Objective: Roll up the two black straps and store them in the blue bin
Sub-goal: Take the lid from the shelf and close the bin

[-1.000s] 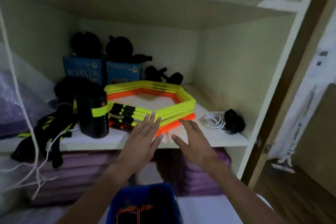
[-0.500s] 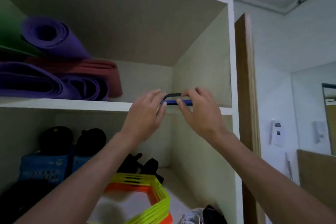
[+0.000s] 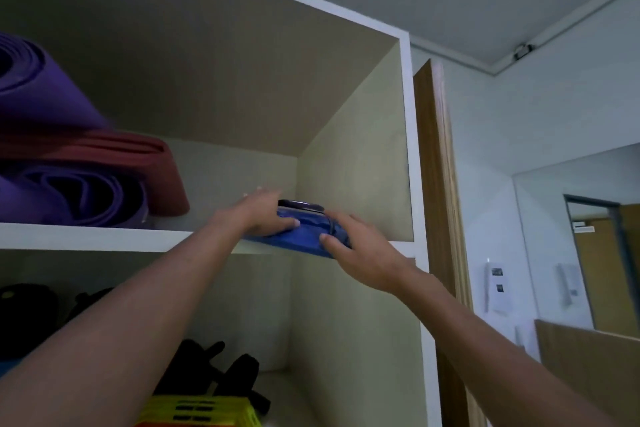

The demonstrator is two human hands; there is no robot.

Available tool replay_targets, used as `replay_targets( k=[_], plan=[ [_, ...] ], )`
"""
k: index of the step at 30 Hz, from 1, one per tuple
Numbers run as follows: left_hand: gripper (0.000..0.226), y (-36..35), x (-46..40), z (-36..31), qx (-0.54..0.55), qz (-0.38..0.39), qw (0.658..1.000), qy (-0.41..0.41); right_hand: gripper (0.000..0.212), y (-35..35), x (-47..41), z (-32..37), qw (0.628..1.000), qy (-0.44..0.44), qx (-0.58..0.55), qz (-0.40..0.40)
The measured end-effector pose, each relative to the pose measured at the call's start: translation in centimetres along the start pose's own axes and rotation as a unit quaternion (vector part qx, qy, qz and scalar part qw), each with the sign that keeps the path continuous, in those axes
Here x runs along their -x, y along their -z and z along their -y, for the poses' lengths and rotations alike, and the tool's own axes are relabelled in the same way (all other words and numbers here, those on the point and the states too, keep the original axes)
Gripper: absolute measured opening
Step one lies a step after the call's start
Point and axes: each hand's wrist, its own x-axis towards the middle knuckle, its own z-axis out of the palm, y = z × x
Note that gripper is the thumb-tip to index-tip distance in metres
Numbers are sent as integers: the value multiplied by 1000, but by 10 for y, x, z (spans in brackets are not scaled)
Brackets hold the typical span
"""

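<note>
A blue bin (image 3: 306,234) with a dark rim sits at the front right of the upper shelf (image 3: 104,237), partly pulled past the shelf's edge and tilted toward me. My left hand (image 3: 263,213) grips its left side, thumb across the front. My right hand (image 3: 360,250) holds its right end, thumb pressed on the blue wall. The black straps are not in sight; the bin's inside is hidden from below.
Rolled purple mats (image 3: 52,198) and a red mat (image 3: 138,163) fill the shelf's left part. On the shelf below lie black gear (image 3: 221,367) and yellow-orange hoops (image 3: 204,412). A wooden door edge (image 3: 440,218) stands right of the cupboard's side panel.
My gaze rose from the lower shelf to the upper one. Both hands went up, reached the blue bin, and now have it drawn partway off the shelf.
</note>
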Motion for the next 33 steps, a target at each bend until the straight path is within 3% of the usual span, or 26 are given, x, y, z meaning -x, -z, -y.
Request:
replay_targets(
  k=[3, 8, 12, 15, 18, 20, 23, 27, 33],
  plan=[
    [55, -17, 6, 3, 23, -52, 998, 13, 72, -10, 2, -19, 1000, -21, 15, 9],
    [28, -18, 25, -9, 6, -185, 982, 41, 71, -20, 2, -17, 999, -33, 8, -28],
    [11, -17, 55, -13, -51, -221, 974, -7, 69, -31, 6, -3, 997, -61, -15, -38],
    [13, -20, 92, -15, -33, -227, 973, -24, 43, -45, 14, 10, 989, -80, -61, -105],
    [31, -28, 145, -10, -16, -214, 976, -30, 19, -60, 35, 21, 982, -42, -65, -173],
    [39, -39, 186, -2, 16, -219, 975, -36, 20, -76, 55, 29, 979, -4, -74, -188],
    [31, -69, 251, 19, 59, -239, 968, -40, 36, -114, 107, 46, 978, 19, -69, -195],
    [38, -132, 357, 54, 88, -158, 983, 28, 44, -195, 214, 66, 991, -21, -62, -119],
    [47, -238, 525, 102, 78, 52, 986, 139, 65, -313, 390, 87, 979, -140, -63, 131]
  ],
)
